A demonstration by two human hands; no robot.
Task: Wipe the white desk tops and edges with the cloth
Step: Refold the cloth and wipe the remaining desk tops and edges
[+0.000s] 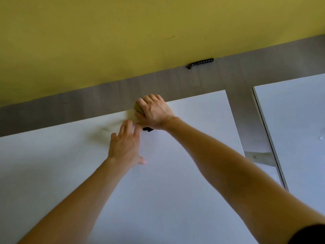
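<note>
A large white desk top (175, 173) fills the lower part of the head view. At its far edge my right hand (154, 111) presses down on a yellowish cloth (138, 108), which is mostly hidden under the hand; the fingers bend over it at the desk's back edge. A small black bit (147, 129) shows below the wrist. My left hand (125, 145) lies flat on the desk just in front, fingers straight, its fingertips close to my right hand.
A second white desk top (299, 129) stands at the right, across a gap showing grey floor (246, 111). A yellow wall (123, 41) rises behind. A black cable strip (200, 63) lies at the wall's base.
</note>
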